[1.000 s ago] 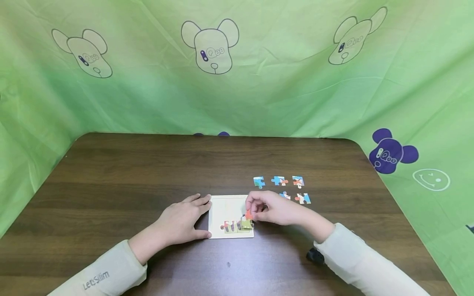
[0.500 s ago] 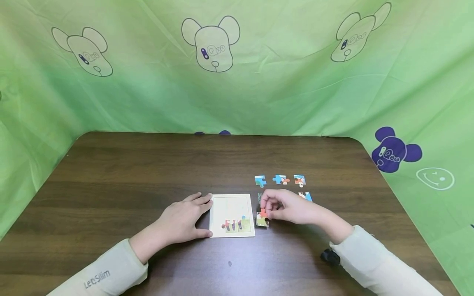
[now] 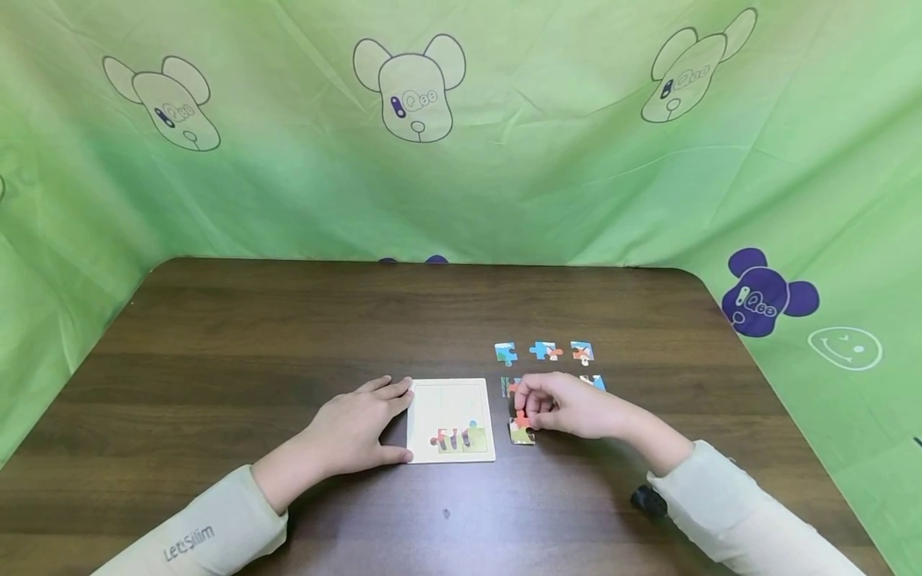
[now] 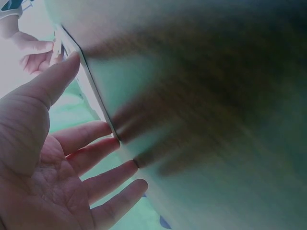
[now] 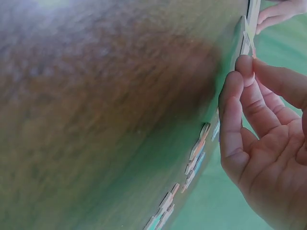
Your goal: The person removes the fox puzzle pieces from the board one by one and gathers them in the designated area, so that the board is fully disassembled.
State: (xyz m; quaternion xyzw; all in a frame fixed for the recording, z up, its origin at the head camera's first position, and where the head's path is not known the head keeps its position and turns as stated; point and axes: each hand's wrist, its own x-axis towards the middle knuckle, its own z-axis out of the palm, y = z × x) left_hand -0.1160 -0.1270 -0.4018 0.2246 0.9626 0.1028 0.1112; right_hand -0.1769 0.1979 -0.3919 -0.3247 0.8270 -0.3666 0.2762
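A pale square puzzle board (image 3: 439, 404) lies on the table, with joined jigsaw pieces (image 3: 464, 440) in its lower part. My left hand (image 3: 353, 428) rests along the board's left edge, thumb and fingertips touching it; the left wrist view shows those fingers (image 4: 91, 134) spread and fairly straight. Just right of the board, my right hand (image 3: 565, 406) pinches a red and green jigsaw piece (image 3: 522, 432) between thumb and fingertips. In the right wrist view the piece is seen nearly edge-on beyond the fingertips (image 5: 244, 64). Whether it touches the table is unclear.
Several loose jigsaw pieces lie beyond the right hand, among them a blue-green one (image 3: 506, 353), a blue and orange one (image 3: 545, 350) and one (image 3: 582, 352) at the right. Another piece (image 3: 508, 387) is partly hidden by the hand. A green printed curtain (image 3: 461, 200) stands behind the table.
My right hand has carried the red and green jigsaw piece rightward, from over the board's lower right corner to beside the board. My left hand has stayed at the board's edge.
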